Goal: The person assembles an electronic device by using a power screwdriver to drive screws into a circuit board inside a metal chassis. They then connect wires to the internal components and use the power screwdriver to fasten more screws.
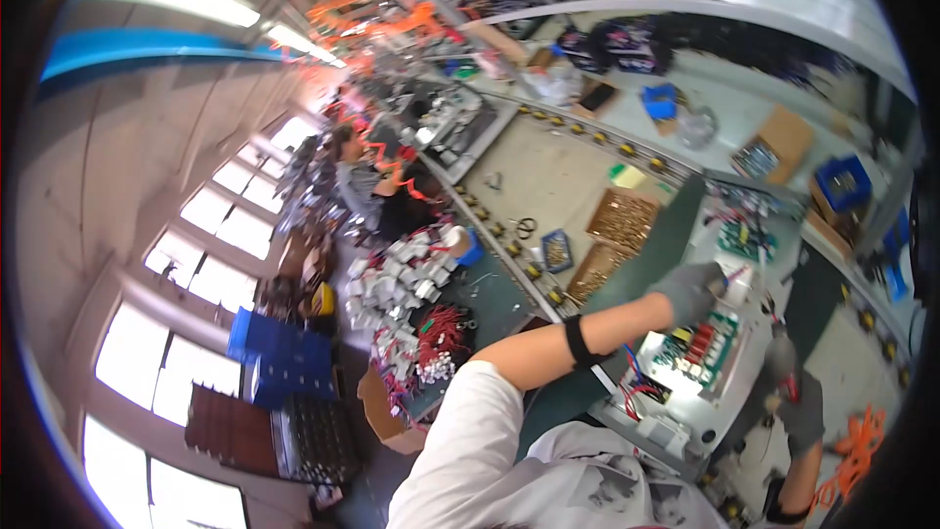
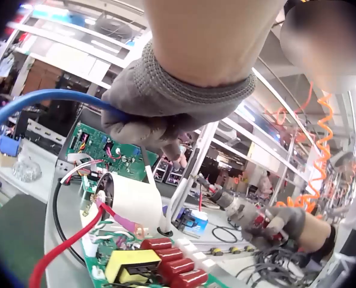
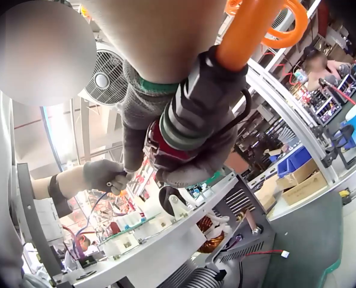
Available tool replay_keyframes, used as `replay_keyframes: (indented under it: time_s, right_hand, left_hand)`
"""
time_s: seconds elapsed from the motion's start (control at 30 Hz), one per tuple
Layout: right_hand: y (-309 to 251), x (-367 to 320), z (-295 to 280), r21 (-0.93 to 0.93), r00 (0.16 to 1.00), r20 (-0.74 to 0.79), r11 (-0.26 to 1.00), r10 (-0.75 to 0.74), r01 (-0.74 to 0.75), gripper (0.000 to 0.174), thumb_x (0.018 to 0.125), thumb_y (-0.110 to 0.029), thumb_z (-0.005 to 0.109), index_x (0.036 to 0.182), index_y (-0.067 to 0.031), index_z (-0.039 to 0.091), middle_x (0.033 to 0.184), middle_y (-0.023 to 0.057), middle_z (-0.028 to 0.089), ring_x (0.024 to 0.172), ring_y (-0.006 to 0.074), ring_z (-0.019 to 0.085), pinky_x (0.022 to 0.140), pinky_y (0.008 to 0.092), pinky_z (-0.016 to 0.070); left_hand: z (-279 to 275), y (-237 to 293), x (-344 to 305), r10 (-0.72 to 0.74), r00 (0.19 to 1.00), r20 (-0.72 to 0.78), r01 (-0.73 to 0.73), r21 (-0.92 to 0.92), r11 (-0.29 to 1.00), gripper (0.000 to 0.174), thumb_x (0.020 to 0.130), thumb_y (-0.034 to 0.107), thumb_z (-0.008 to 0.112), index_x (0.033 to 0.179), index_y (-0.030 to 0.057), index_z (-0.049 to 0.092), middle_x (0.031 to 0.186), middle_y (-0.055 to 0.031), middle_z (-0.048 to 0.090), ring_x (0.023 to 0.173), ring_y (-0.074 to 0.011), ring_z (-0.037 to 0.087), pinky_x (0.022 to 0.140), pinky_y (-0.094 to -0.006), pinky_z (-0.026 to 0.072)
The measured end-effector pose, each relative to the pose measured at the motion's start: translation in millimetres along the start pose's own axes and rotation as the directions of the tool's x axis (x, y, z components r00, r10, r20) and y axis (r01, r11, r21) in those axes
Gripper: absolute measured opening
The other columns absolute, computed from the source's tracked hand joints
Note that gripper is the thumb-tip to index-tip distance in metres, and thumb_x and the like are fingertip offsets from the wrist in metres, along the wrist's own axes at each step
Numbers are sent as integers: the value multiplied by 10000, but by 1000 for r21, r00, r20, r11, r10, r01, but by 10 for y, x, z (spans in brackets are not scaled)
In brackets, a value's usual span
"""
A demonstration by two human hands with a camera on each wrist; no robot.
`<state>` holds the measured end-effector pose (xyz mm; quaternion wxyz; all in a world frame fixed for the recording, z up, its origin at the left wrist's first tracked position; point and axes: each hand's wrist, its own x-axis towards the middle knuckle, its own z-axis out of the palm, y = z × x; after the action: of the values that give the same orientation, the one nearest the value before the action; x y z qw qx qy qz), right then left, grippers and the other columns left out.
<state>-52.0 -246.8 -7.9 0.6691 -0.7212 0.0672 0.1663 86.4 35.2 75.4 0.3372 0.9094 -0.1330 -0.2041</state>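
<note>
My gloved left hand (image 1: 692, 292) (image 2: 166, 105) has its fingers curled round a thick blue wire (image 2: 51, 96), above a white cylinder (image 2: 136, 201) on a metal unit. Below it lies a green circuit board (image 1: 720, 348) with red parts (image 2: 175, 261) and a yellow part (image 2: 131, 266). At the unit's other side my gloved right hand (image 1: 803, 416) (image 3: 208, 150) grips a red and grey power tool (image 2: 241, 211), fitted to an orange hose (image 3: 247, 30) in the right wrist view. The tool's tip is hidden in the right wrist view.
Cartons of brass-coloured parts (image 1: 624, 219), a small blue tray (image 1: 556, 251) and scissors (image 1: 527, 227) lie beyond the unit. White connectors (image 1: 397, 279) and red wires (image 1: 444, 333) are piled at the left. A seated person (image 1: 359, 181) is farther down the line.
</note>
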Motion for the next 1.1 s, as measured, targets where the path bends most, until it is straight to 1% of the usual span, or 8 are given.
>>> replay_keyframes:
  time_s: [0.1, 0.17, 0.4, 0.43, 0.47, 0.57, 0.87, 1.1]
  right_hand:
    - [167, 118, 1, -77, 999, 33, 997, 10, -7, 432, 551, -209, 756, 914, -49, 585, 762, 35, 584, 680, 95, 505, 601, 291, 435]
    - [69, 96, 103, -125, 995, -93, 990, 47, -59, 319, 507, -29, 649, 798, -57, 523, 642, -24, 470, 538, 88, 456, 459, 262, 366]
    - [70, 121, 107, -58, 990, -40, 989, 133, -135, 323, 506, -73, 665, 788, -54, 509, 608, -17, 452, 494, 99, 446, 431, 270, 363]
    - [-81, 37, 80, 4, 991, 108, 997, 82, -83, 470, 732, -161, 725, 1148, -23, 558, 805, 64, 598, 610, 97, 476, 533, 229, 390]
    - [-85, 83, 83, -5, 989, 133, 998, 68, -68, 470, 732, -161, 725, 1148, -23, 558, 805, 64, 598, 610, 97, 476, 533, 229, 390]
    - [21, 89, 60, -53, 988, 100, 992, 120, -115, 280, 715, -151, 734, 914, -60, 559, 539, -63, 403, 429, 37, 314, 386, 223, 232]
    - [-47, -13, 73, -68, 985, 67, 986, 159, -155, 229, 746, -155, 716, 848, -80, 525, 546, -64, 379, 446, 34, 311, 399, 216, 221]
    - [-149, -166, 130, -37, 982, 35, 982, 185, -184, 181, 773, -130, 690, 834, -87, 526, 568, -66, 375, 447, 31, 298, 401, 210, 211]
  left_hand:
    - [164, -103, 111, -185, 886, 426, 393, -476, 787, 113, 890, 48, 360, 994, 26, 397, 724, -130, 560, 555, -235, 614, 445, -356, 508]
    - [325, -132, 65, -185, 882, 434, 412, -517, 750, 133, 890, 54, 346, 1006, 33, 409, 721, -123, 560, 524, -240, 603, 427, -341, 504]
    - [485, -183, 19, -209, 924, 321, 273, -170, 947, 268, 849, 62, 410, 1109, 63, 478, 811, -107, 594, 706, -225, 632, 566, -351, 503]
    - [522, -221, 51, -190, 933, 305, 212, -38, 977, 282, 841, 88, 433, 1116, 69, 492, 874, -118, 601, 782, -246, 624, 643, -366, 493]
    - [472, -195, 37, -175, 940, 293, 153, 97, 983, 298, 832, 114, 456, 1124, 75, 506, 936, -130, 608, 857, -268, 617, 721, -381, 483]
    - [463, -188, 62, -192, 936, 297, 188, 42, 981, 360, 816, 152, 475, 1171, 103, 516, 1089, -149, 586, 982, -289, 582, 827, -388, 452]
    - [545, -159, 25, -114, 975, 188, 153, -203, 967, 383, 821, 152, 476, 1197, 188, 537, 1113, -125, 589, 1011, -260, 581, 844, -373, 451]
    - [611, -127, 229, -266, 934, 237, 325, -259, 909, 276, 782, 195, 568, 1043, 152, 649, 962, -83, 645, 860, -208, 624, 752, -339, 479]
